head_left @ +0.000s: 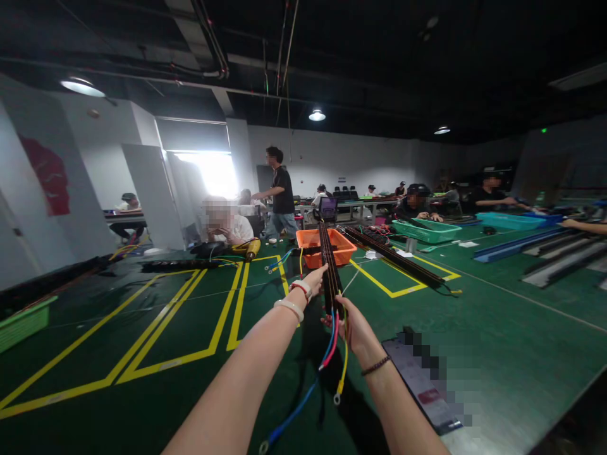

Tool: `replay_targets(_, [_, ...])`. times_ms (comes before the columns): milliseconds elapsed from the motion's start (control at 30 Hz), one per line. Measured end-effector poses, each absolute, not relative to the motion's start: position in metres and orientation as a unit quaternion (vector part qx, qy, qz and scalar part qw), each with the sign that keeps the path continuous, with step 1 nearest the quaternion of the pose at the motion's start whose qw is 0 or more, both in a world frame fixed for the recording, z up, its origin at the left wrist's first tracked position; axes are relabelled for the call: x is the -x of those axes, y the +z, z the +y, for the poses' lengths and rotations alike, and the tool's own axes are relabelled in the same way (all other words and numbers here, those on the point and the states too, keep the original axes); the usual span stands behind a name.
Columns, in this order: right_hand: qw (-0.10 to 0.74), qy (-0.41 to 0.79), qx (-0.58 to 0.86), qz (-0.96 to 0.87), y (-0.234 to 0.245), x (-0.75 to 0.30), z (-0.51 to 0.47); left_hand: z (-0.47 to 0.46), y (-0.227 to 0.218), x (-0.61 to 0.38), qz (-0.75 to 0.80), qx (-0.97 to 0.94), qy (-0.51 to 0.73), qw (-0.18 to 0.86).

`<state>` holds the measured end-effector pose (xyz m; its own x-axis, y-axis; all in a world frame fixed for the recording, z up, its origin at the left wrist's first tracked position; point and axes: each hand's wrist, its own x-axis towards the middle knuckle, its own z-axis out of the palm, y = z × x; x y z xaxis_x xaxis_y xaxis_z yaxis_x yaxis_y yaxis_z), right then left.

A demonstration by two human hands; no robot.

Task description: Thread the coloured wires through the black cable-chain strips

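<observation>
A long dark bar with copper-coloured lines (329, 265) runs away from me, raised above the green table (208, 404). My left hand (315, 282) is closed on its left side, beyond my right hand (349, 322), which grips the near end from the right. From that end hang a blue wire (303, 401), a red wire (331, 346) and a yellow wire (344, 363). Ring terminals tip the blue and yellow wires. The bar's far part passes over an orange basket (349, 254). Some of my fingers are hidden behind the bar.
A phone (417, 385) lies right of my forearm. Another dark bar (403, 262) rests at the back right, near green baskets (427, 232). A yellow heat gun (253, 249) lies at the back left. A light green basket (26, 322) stands far left. People sit opposite.
</observation>
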<state>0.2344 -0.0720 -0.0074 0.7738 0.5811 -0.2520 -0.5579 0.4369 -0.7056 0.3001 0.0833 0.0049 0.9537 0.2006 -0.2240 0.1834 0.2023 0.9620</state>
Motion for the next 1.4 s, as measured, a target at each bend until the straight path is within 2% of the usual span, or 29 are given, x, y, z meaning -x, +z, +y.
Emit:
replay_targets(267, [0.862, 0.295, 0.413, -0.018, -0.006, -0.242, -0.087, 0.09, -0.017, -0.183, 0.131, -0.735, -0.011, 0.666])
replay_targets(567, [0.834, 0.327, 0.444, -0.017, -0.002, -0.232, -0.085, 0.117, -0.055, -0.05, 0.116, -0.749, 0.055, 0.65])
replay_targets(700, [0.846, 0.283, 0.452, -0.007, -0.008, -0.237, -0.086, 0.123, -0.061, -0.035, 0.12, -0.732, 0.086, 0.665])
replay_targets(833, [0.886, 0.237, 0.398, -0.027, -0.015, -0.253, -0.09, 0.12, -0.062, -0.034, 0.12, -0.735, 0.076, 0.663])
replay_targets(1033, [0.917, 0.2, 0.329, -0.105, 0.013, -0.279, -0.09, 0.115, -0.06, -0.033, 0.114, -0.757, 0.055, 0.641])
replay_targets(1300, [0.881, 0.167, 0.411, -0.164, 0.044, -0.291, -0.067, 0.119, -0.061, -0.032, 0.111, -0.745, 0.049, 0.656])
replay_targets(1400, [0.843, 0.13, 0.497, -0.16, 0.05, -0.293, -0.061, 0.12, -0.061, -0.032, 0.108, -0.745, 0.051, 0.657])
